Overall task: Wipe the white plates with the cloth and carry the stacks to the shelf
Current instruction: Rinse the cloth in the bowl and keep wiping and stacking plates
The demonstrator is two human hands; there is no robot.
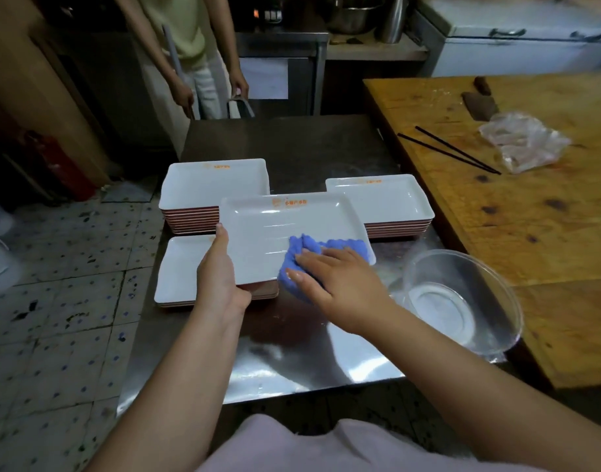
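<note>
I hold the white plate (pixel 285 229) above the near-left stack (pixel 180 274), my left hand (pixel 221 277) gripping its near-left edge. My right hand (pixel 340 284), fingers flat, presses the blue cloth (pixel 299 257) on its near-right corner; unwiped surface lies far-left.

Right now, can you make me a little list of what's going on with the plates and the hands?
left hand: holds the left edge of the plate being wiped
right hand: presses the blue cloth onto that plate
plate stacks: far left stack, far right stack, near left stack
glass bowl: on the right of the metal table
chopsticks: on the wooden table
</note>
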